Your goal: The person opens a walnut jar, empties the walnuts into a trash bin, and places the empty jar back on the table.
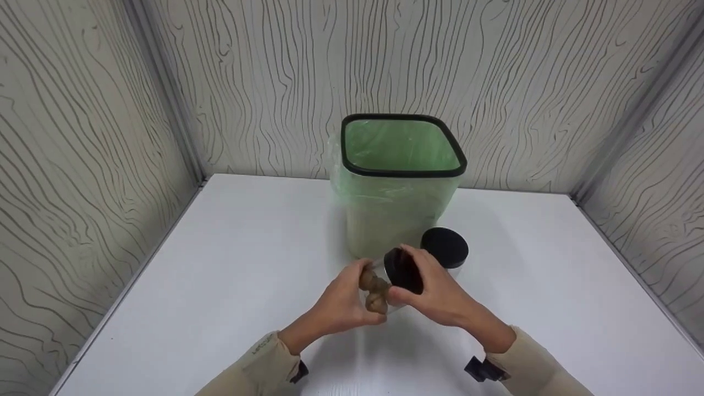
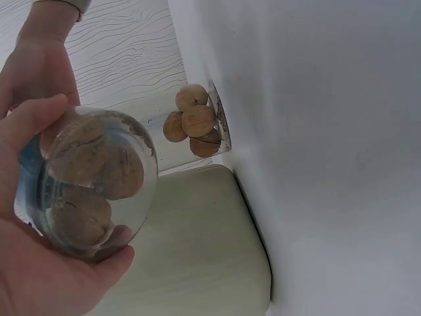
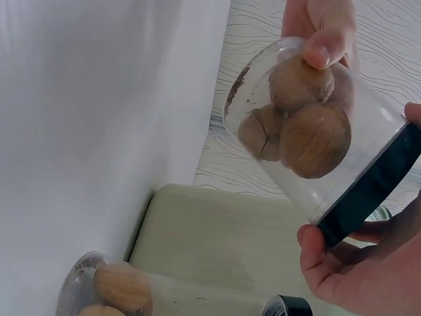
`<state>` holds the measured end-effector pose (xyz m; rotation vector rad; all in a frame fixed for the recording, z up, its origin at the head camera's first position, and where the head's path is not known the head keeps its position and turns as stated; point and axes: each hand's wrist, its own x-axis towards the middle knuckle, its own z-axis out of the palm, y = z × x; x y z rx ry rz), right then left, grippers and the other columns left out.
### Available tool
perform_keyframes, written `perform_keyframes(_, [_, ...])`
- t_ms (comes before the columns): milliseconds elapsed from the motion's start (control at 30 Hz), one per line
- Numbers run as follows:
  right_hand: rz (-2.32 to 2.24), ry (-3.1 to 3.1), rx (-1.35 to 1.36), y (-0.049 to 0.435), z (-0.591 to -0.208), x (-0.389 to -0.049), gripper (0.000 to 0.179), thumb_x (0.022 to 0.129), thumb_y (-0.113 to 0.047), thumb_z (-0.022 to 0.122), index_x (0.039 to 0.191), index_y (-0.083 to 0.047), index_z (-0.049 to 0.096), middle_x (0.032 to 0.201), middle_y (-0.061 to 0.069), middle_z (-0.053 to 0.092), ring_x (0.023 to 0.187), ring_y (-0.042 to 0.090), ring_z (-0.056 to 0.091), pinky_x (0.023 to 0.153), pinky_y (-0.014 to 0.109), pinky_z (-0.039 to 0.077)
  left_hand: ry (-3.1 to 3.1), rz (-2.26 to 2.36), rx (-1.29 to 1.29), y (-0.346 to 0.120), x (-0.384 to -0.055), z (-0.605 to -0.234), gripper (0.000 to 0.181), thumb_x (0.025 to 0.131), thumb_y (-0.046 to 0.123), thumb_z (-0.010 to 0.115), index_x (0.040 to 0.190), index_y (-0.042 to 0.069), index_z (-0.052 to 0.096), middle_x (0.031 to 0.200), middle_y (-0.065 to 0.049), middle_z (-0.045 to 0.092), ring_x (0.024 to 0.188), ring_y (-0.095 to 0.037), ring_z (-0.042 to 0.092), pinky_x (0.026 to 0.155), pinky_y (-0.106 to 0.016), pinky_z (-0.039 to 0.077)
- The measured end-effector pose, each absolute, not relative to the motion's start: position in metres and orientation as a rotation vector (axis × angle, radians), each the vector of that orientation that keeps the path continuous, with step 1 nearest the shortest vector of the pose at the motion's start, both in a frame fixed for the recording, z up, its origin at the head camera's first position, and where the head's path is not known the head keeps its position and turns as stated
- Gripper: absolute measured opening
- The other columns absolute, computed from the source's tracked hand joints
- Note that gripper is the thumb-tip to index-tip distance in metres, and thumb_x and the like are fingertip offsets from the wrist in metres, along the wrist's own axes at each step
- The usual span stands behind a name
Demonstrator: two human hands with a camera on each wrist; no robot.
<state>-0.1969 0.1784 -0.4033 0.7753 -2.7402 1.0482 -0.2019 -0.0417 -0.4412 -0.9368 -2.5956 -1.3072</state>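
Both hands hold a clear jar (image 3: 365,108) tilted above the white table, with brown walnuts (image 3: 316,140) inside near its base. My left hand (image 1: 342,300) grips the jar's body, thumb on one side and fingers on the other. Around the black lid (image 3: 371,187) curl the fingers and thumb of my right hand (image 1: 443,294); the lid sits on the jar's mouth. Just beyond the right hand, a second jar stands upright, its black lid (image 1: 445,247) on and several walnuts (image 2: 197,122) at its bottom.
A pale green bin (image 1: 396,220) with a black rim and a thin plastic liner stands behind the jars. The white table (image 1: 236,236) is enclosed by wood-grain panels (image 1: 264,82) at the back and sides.
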Motion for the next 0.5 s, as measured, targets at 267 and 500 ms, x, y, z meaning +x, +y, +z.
perform_keyframes(267, [1.046, -2.7, 0.951, 0.187, -0.4, -0.199, 0.084, 0.079, -0.047, 0.072, 0.146, -0.016, 0.031, 0.134, -0.004, 0.04, 0.112, 0.013, 0.043, 0.09, 0.042, 0.044, -2.664, -1.447, -1.005, -0.046, -0.203, -0.439, 0.088, 0.067, 0.027, 0.085, 0.14, 0.016, 0.036, 0.12, 0.01, 0.048, 0.106, -0.008, 0.046, 0.096, -0.033, 0.041])
perform_keyframes(500, [1.042, -2.611, 1.156, 0.193, -0.4, -0.202, 0.086, 0.077, -0.04, 0.076, 0.147, -0.026, 0.026, 0.135, -0.001, 0.038, 0.113, 0.013, 0.041, 0.09, 0.039, 0.044, -2.668, -1.507, -1.088, -0.049, -0.206, -0.437, 0.086, 0.067, 0.03, 0.085, 0.137, 0.019, 0.037, 0.127, 0.008, 0.048, 0.114, -0.007, 0.046, 0.097, -0.034, 0.039])
